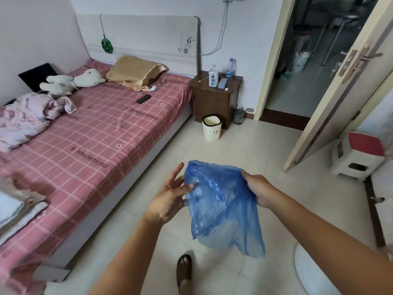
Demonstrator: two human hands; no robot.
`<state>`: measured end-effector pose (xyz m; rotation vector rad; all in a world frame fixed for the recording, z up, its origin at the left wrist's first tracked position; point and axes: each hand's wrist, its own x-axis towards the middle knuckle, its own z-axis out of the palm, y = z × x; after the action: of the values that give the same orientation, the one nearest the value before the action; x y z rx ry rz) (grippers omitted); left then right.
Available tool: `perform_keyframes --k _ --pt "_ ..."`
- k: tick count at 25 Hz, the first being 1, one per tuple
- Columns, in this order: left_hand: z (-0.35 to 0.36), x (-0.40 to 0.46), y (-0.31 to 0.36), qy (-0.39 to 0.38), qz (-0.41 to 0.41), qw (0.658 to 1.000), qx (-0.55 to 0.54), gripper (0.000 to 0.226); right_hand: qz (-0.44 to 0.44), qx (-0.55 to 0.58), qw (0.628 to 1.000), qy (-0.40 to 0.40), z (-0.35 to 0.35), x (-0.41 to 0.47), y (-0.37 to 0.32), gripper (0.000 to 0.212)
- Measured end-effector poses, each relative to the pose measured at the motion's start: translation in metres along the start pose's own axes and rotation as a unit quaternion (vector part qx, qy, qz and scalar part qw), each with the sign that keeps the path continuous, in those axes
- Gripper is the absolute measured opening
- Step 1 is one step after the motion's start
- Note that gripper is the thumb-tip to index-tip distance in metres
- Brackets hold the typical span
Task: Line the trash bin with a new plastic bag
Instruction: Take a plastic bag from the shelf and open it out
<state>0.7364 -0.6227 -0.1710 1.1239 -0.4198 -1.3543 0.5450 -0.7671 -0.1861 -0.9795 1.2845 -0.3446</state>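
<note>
A thin blue plastic bag (223,207) hangs in front of me above the tiled floor. My right hand (258,189) grips its upper right edge. My left hand (171,196) touches the bag's upper left edge with the thumb against the plastic and the fingers spread. A small cream trash bin (212,128) with a dark rim stands on the floor further ahead, beside the bed corner and in front of a brown nightstand (213,96). Nothing lines the bin's inside that I can see.
A bed (89,133) with a pink checked sheet fills the left side. Two bottles stand on the nightstand. An open door (344,88) and a white stool (359,156) with a red top are at the right. My sandalled foot (184,271) is below the bag.
</note>
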Motion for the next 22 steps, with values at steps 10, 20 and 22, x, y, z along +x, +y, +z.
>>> perform_keyframes --k 10,20,22 --pt "-0.046 0.113 0.105 0.144 0.081 0.983 0.079 0.012 -0.291 -0.254 0.911 -0.146 0.132 0.011 -0.086 0.086" --pt "-0.133 0.178 0.176 -0.018 0.009 0.965 0.26 0.11 -0.099 0.006 0.993 -0.064 0.193 0.13 -0.177 0.02" --pt "-0.125 0.183 0.173 -0.011 0.055 0.909 0.414 0.131 -0.067 0.043 0.992 -0.096 0.195 0.149 -0.194 0.019"
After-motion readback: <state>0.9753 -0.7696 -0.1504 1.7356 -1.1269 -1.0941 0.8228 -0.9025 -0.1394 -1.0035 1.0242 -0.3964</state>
